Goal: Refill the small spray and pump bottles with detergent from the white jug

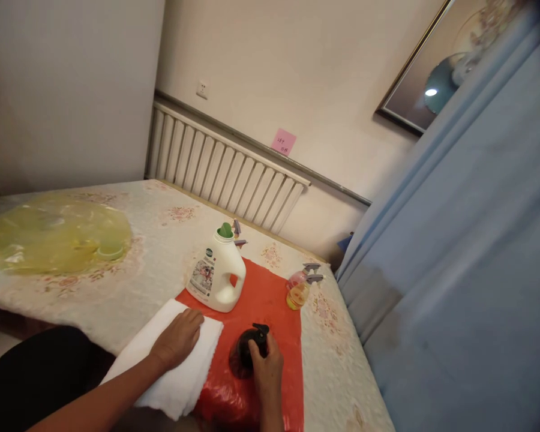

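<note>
A person's left hand (179,339) lies flat, fingers spread and released, on a folded white towel (171,367) at the near edge of a cloth-covered table (130,264), while the right hand (266,363) is clenched around a dark spray bottle (245,355). The bottle stands roughly upright on a red mat (270,300), its long axis near vertical and its nozzle pointing toward the upper right, away from the towel. No wet patch shows on the towel or mat, so any spraying or wiping looks barely begun. Farther back on the mat stands a white detergent jug (218,273) with a green cap; a small yellow spray bottle (299,291) sits at the mat's right edge. Beyond, a yellow plastic sheet (54,234) covers the far left, before a white radiator (225,171).
</note>
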`<control>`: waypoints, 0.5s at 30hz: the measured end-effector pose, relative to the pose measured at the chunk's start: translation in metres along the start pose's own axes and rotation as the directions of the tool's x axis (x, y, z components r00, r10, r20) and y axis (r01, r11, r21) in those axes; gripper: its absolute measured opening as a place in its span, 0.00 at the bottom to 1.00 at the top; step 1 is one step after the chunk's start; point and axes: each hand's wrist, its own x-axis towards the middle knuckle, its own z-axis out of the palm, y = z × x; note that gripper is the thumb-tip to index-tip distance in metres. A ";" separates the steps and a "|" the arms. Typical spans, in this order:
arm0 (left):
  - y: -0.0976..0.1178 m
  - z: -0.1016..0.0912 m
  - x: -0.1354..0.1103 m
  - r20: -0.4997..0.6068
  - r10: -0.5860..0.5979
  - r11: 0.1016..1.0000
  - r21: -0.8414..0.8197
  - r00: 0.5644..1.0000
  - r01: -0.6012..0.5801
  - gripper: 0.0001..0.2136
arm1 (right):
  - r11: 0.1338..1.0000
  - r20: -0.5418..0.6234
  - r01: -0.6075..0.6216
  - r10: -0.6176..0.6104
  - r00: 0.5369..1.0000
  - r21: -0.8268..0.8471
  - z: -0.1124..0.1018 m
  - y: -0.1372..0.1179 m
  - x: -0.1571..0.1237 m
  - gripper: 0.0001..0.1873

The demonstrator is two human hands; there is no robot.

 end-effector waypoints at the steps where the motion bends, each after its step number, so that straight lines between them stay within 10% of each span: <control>1: 0.000 0.000 0.000 -0.001 -0.002 1.000 -0.002 1.000 0.002 0.09 | 1.000 0.002 0.001 -0.001 1.000 -0.003 0.000 0.000 0.000 0.13; 15: 0.001 -0.002 -0.001 -0.008 -0.010 1.000 0.005 1.000 0.010 0.09 | 1.000 -0.029 0.014 -0.015 0.999 -0.025 0.000 0.001 -0.002 0.15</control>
